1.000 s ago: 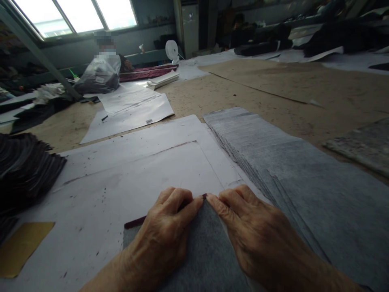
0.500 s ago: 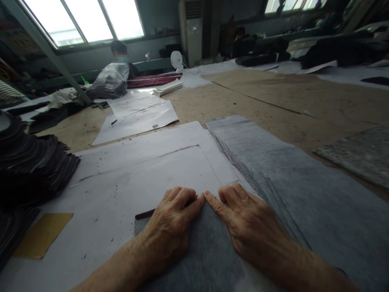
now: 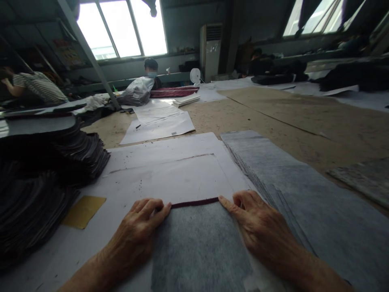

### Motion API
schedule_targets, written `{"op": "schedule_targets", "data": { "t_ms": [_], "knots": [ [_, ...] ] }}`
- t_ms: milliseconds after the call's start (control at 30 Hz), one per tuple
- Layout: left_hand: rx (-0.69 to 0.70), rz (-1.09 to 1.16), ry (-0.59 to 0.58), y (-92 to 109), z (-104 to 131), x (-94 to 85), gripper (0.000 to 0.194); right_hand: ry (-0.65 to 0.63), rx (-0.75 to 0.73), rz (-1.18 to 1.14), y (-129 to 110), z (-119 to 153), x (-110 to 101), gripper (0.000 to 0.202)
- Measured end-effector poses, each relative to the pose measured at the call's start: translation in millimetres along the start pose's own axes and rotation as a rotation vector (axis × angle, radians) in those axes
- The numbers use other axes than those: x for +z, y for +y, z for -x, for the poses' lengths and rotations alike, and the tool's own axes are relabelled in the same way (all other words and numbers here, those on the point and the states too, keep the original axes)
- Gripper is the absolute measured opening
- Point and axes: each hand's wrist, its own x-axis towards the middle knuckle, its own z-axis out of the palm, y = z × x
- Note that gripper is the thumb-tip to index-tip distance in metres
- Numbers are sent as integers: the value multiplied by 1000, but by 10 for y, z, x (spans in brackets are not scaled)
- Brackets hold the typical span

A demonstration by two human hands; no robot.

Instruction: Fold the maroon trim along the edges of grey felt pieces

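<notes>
Right in front of you, on a sheet of white paper (image 3: 170, 180), lies a grey panel (image 3: 200, 243) with a maroon strip (image 3: 194, 202) along its far edge. Your left hand (image 3: 138, 227), fingers curled, sets its thumb at the strip's left end; your right hand (image 3: 258, 221) lays an outstretched fingertip at the right end. Your 2 hands are spread apart with the strip bare between them; you cannot tell from here whether either pinches the cloth. On your right, beside that hand, a pile of grey sheets (image 3: 306, 186) slants away. On your left, a yellow card (image 3: 85, 211) lies flat next to a dark stack (image 3: 28, 223), with a 2nd dark stack (image 3: 85, 152) behind it. Farther over the brown counter (image 3: 219, 111) you have white sheets (image 3: 161, 127), then a small stack of paper (image 3: 187, 99) near maroon cloth (image 3: 173, 93) and a plastic bag (image 3: 136, 92). Behind the bag is 1 person (image 3: 151, 64); at far left, another wears a striped top (image 3: 45, 87). Beyond stand a tall cabinet (image 3: 210, 54) and bright windows (image 3: 120, 30).
</notes>
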Motion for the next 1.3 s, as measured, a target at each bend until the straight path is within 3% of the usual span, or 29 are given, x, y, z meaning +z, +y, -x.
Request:
{"op": "schedule_targets", "data": {
  "t_ms": [133,233,400,467,633,800,1000,1100,1167,1300],
  "knots": [
    [-4,-26,63,26,1,8,46,61,75,-106,88,-43,-97,34],
    [-23,7,57,23,-19,0,46,131,26,-85,32,-197,-141,28],
    [-124,96,61,0,-36,-32,38,-246,25,-74,-281,-581,-55,15],
    [-165,110,67,-8,-50,-39,34,-309,44,-69,-362,-683,-18,13],
    [-204,175,61,-49,-92,-23,33,-364,59,-140,-392,-761,-31,13],
    [-204,350,97,-89,-111,-9,19,-366,11,-209,-427,-790,-52,9],
    [-118,336,179,-10,-115,-18,23,-324,-172,-194,-624,-811,126,20],
    [-82,325,248,11,-114,-9,27,-312,-188,-221,-626,-855,196,24],
    [-154,344,294,-4,-121,-22,27,-330,-159,-269,-544,-913,186,21],
    [-564,580,260,-94,-183,-98,17,-401,35,-412,-266,-1045,114,15]
  ]
}}
